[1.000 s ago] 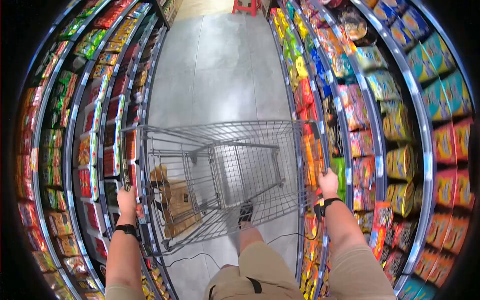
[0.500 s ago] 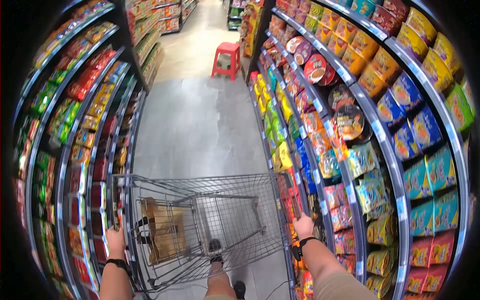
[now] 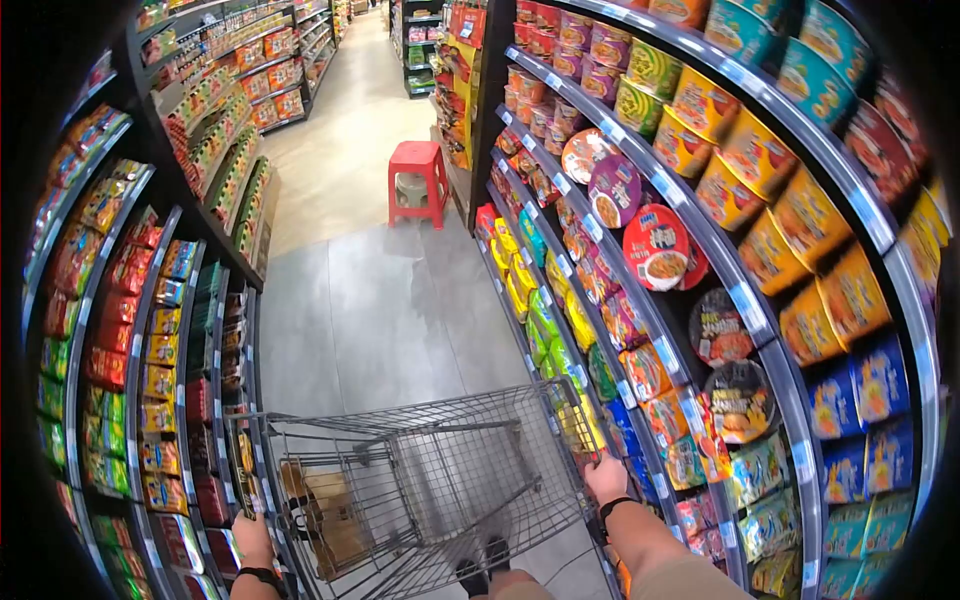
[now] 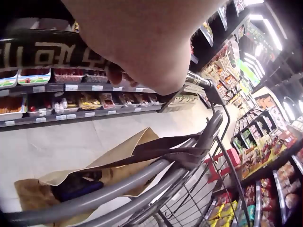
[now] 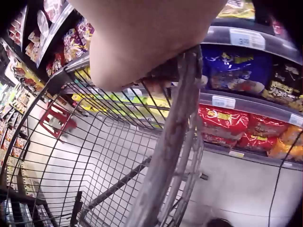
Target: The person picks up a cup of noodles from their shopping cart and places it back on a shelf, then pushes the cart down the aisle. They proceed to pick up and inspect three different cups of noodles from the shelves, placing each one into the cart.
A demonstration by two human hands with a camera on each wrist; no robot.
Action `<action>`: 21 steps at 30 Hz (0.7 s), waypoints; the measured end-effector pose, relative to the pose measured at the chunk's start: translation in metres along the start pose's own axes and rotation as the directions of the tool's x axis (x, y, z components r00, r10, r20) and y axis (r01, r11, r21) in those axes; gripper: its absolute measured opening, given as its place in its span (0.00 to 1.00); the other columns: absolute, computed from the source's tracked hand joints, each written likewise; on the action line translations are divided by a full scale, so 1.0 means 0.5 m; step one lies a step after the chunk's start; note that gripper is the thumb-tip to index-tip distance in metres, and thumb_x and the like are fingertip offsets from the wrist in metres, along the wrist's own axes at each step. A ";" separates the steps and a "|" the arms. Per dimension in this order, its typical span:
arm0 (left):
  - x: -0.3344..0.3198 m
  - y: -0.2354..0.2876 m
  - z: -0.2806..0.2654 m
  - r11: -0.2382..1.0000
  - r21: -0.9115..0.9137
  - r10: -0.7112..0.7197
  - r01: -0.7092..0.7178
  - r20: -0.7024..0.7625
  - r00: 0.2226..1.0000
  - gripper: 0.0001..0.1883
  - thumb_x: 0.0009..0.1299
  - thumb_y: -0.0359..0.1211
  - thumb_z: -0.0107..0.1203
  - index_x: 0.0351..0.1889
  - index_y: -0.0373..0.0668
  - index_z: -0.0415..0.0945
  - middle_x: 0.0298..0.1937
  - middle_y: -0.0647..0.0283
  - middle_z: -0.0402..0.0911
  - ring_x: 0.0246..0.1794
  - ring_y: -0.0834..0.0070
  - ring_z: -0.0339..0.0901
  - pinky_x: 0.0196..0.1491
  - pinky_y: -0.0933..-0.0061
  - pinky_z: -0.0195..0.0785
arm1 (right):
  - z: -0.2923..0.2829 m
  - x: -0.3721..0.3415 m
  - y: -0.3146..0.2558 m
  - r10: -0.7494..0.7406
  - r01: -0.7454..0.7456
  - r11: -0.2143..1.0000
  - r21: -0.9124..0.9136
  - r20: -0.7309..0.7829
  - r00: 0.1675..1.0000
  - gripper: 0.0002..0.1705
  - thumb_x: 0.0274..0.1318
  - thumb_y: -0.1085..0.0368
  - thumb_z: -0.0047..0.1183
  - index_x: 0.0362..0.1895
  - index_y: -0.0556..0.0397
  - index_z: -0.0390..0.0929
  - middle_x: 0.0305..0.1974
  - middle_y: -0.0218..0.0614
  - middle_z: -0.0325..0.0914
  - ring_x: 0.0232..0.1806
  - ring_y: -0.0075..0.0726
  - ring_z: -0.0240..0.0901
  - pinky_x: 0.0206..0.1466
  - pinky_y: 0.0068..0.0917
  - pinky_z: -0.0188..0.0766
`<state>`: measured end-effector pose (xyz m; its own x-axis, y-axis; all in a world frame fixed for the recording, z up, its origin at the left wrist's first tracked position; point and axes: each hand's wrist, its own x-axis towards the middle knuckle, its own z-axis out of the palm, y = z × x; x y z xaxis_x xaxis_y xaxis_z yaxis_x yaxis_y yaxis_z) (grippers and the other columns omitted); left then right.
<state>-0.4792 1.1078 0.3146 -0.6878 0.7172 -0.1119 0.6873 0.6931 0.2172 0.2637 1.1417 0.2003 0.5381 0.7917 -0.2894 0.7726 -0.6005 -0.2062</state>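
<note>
A grey wire shopping cart [image 3: 450, 460] stands before me in the aisle. My left hand [image 3: 253, 540] grips the bar on its left side. In the left wrist view that bar [image 4: 47, 53] is black with pale lettering, and the fingers of the left hand [image 4: 137, 42] curl round it. My right hand [image 3: 606, 480] holds the bar on the cart's right side; in the right wrist view the hand [image 5: 137, 42] covers most of this bar. A brown paper bag [image 3: 335, 510] sits at the cart's left end, with something dark inside its open top [image 4: 78, 184].
Shelves of bagged snacks [image 3: 110, 360] line the left. On the right, shelves carry instant noodle bowls [image 3: 660, 245] and noodle packs [image 3: 850, 385]. A red stool [image 3: 418, 180] stands ahead by the right shelf end. Grey floor [image 3: 350, 320] runs forward to a paler cross aisle [image 3: 345, 130].
The cart and I have moved forward along the aisle, and the red stool appears nearer. The head view has tilted up. Both hands have kept hold of the cart.
</note>
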 end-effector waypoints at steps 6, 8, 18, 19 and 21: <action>0.209 0.224 0.012 0.999 0.027 0.026 -0.025 -0.037 0.999 0.16 0.71 0.39 0.59 0.43 0.33 0.83 0.37 0.39 0.86 0.41 0.41 0.84 0.45 0.46 0.76 | -0.035 0.243 -0.188 -0.023 0.024 1.000 -0.002 0.009 1.000 0.22 0.58 0.54 0.58 0.45 0.61 0.83 0.36 0.61 0.85 0.41 0.66 0.85 0.51 0.54 0.82; 0.275 0.304 0.003 1.000 0.021 -0.009 0.009 -0.017 1.000 0.16 0.71 0.39 0.59 0.43 0.33 0.83 0.37 0.40 0.86 0.42 0.41 0.84 0.45 0.47 0.76 | -0.048 0.323 -0.257 -0.013 0.013 1.000 0.024 -0.009 1.000 0.19 0.57 0.54 0.60 0.42 0.59 0.83 0.36 0.59 0.85 0.42 0.66 0.84 0.50 0.56 0.81; 0.646 0.499 0.046 0.998 -0.057 -0.032 0.030 -0.028 0.999 0.18 0.68 0.37 0.58 0.45 0.29 0.82 0.40 0.37 0.86 0.44 0.38 0.83 0.49 0.48 0.74 | -0.070 0.665 -0.586 -0.112 0.112 0.993 0.022 -0.016 0.994 0.17 0.57 0.56 0.58 0.36 0.60 0.80 0.33 0.62 0.83 0.39 0.69 0.83 0.46 0.58 0.80; 0.674 0.516 0.048 0.999 -0.042 -0.031 0.031 -0.016 0.999 0.18 0.68 0.37 0.58 0.45 0.29 0.82 0.40 0.37 0.86 0.44 0.38 0.83 0.49 0.48 0.74 | -0.073 0.694 -0.618 -0.116 0.116 0.993 0.029 -0.018 0.993 0.17 0.57 0.56 0.59 0.36 0.61 0.80 0.33 0.62 0.83 0.39 0.70 0.83 0.46 0.58 0.80; 0.752 0.545 0.055 0.998 -0.036 -0.054 0.053 -0.028 0.998 0.17 0.68 0.37 0.58 0.44 0.29 0.82 0.40 0.37 0.86 0.44 0.38 0.82 0.49 0.47 0.74 | -0.092 0.747 -0.686 -0.104 0.103 0.994 0.017 0.013 0.995 0.18 0.58 0.55 0.58 0.38 0.60 0.81 0.34 0.61 0.84 0.40 0.68 0.83 0.48 0.57 0.81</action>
<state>-0.5441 1.5682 0.3048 -0.7301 0.6766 -0.0962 0.6413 0.7269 0.2455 0.2153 1.6486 0.2057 0.4507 0.8481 -0.2786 0.8183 -0.5172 -0.2508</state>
